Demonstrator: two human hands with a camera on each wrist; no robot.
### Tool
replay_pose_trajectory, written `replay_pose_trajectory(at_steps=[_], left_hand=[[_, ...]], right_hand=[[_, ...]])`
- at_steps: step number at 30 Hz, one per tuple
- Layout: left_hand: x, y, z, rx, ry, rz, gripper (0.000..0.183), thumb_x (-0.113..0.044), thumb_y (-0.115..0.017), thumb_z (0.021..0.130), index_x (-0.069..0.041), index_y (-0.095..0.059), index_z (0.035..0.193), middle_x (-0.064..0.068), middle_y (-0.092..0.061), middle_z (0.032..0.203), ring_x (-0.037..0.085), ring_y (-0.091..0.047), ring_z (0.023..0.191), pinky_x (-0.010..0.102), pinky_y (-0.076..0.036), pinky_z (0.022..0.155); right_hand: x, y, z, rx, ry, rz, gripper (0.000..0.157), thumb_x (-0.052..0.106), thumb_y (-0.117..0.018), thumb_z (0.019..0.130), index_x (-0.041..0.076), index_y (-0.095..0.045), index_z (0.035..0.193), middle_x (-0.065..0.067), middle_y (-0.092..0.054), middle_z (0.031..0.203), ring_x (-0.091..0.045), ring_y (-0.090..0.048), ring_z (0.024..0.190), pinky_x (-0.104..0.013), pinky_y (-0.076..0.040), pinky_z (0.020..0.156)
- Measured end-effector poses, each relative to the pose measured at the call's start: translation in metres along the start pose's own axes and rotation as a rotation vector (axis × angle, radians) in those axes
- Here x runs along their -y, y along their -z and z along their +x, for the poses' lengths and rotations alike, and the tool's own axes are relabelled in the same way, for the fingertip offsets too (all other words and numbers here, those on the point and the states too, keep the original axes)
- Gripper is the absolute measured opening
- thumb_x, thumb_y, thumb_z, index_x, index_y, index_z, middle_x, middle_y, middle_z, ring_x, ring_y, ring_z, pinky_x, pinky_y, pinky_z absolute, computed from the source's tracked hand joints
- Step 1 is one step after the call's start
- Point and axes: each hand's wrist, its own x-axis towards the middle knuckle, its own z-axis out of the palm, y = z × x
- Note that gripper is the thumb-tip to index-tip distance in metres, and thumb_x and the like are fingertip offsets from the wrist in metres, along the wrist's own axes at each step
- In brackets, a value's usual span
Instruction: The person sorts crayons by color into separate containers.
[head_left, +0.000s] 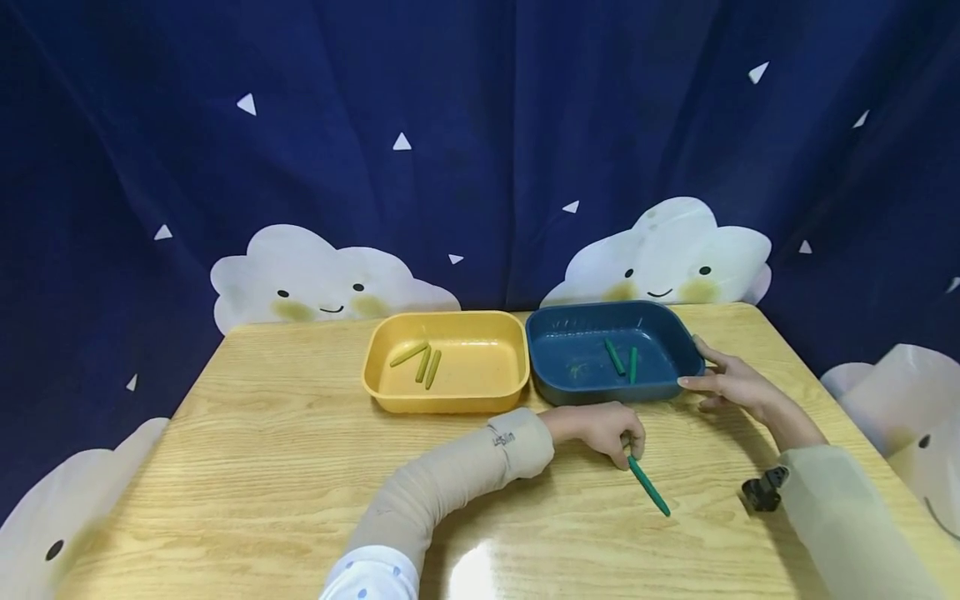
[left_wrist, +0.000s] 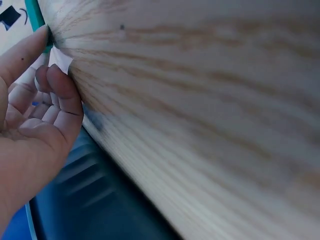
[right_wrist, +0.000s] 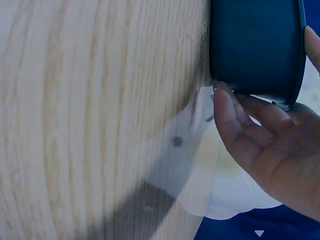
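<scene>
My left hand point(head_left: 600, 427) pinches a green crayon point(head_left: 650, 487) between thumb and fingers, close over the table in front of the blue bin point(head_left: 573, 354). The crayon slants down to the right, and in the left wrist view only part of it shows at the thumb tip. At the bin's right front corner, my right hand point(head_left: 731, 385) grips the wall, its thumb and fingers spread around the corner. Two more green crayons point(head_left: 615, 357) lie inside this bin.
Against the blue bin's left side stands a yellow bin point(head_left: 483, 367) holding three yellow crayons point(head_left: 432, 369). Both sit near the back edge of the wooden table point(head_left: 285, 467). A dark blue curtain point(head_left: 465, 125) with clouds hangs behind. A small black device point(head_left: 763, 492) is at my right wrist.
</scene>
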Motion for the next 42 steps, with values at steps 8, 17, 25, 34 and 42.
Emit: replay_pose_trajectory(at_steps=[8, 17, 25, 34, 42], left_hand=[[-0.002, 0.008, -0.003, 0.005, -0.054, -0.037, 0.010, -0.011, -0.074, 0.077, -0.010, -0.069, 0.085, -0.006, -0.059, 0.072, 0.003, -0.048, 0.063, 0.012, -0.040, 0.058], [-0.009, 0.023, -0.011, -0.055, -0.191, -0.125, 0.007, -0.006, -0.069, 0.080, -0.003, -0.069, 0.086, 0.001, -0.064, 0.074, 0.005, -0.050, 0.060, 0.014, -0.042, 0.060], [-0.015, 0.032, -0.013, -0.088, -0.183, -0.179, 0.013, -0.007, -0.069, 0.080, -0.001, -0.069, 0.091, 0.000, -0.066, 0.083, 0.004, -0.056, 0.070, 0.013, -0.045, 0.065], [-0.014, 0.063, -0.025, -0.263, -0.174, -0.358, 0.011, -0.002, -0.069, 0.079, 0.002, -0.068, 0.090, 0.007, -0.065, 0.080, 0.011, -0.059, 0.068, 0.020, -0.048, 0.063], [-0.011, 0.094, -0.030, -0.346, -0.187, -0.531, 0.014, 0.003, -0.066, 0.080, 0.008, -0.066, 0.094, 0.013, -0.065, 0.081, 0.021, -0.061, 0.070, 0.032, -0.051, 0.067]], right_hand=[[0.001, 0.001, 0.000, -0.005, -0.012, -0.002, 0.093, 0.023, -0.060, 0.089, 0.007, 0.015, 0.142, -0.037, 0.004, 0.142, -0.050, -0.024, 0.123, -0.042, -0.050, 0.076], [-0.001, -0.002, 0.000, -0.011, -0.012, 0.011, 0.093, 0.022, -0.060, 0.089, 0.006, 0.014, 0.142, -0.038, 0.001, 0.141, -0.050, -0.024, 0.123, -0.043, -0.050, 0.075], [-0.004, -0.002, -0.003, -0.015, -0.021, 0.006, 0.093, 0.022, -0.060, 0.089, 0.006, 0.014, 0.142, -0.040, -0.002, 0.140, -0.050, -0.025, 0.122, -0.042, -0.050, 0.075], [0.001, 0.001, 0.000, -0.013, -0.015, 0.003, 0.093, 0.023, -0.060, 0.088, 0.006, 0.014, 0.142, -0.040, -0.003, 0.140, -0.050, -0.026, 0.122, -0.043, -0.050, 0.076], [0.002, 0.002, 0.000, -0.018, -0.021, 0.008, 0.094, 0.023, -0.061, 0.088, 0.007, 0.014, 0.143, -0.038, -0.006, 0.141, -0.047, -0.028, 0.122, -0.041, -0.050, 0.075]])
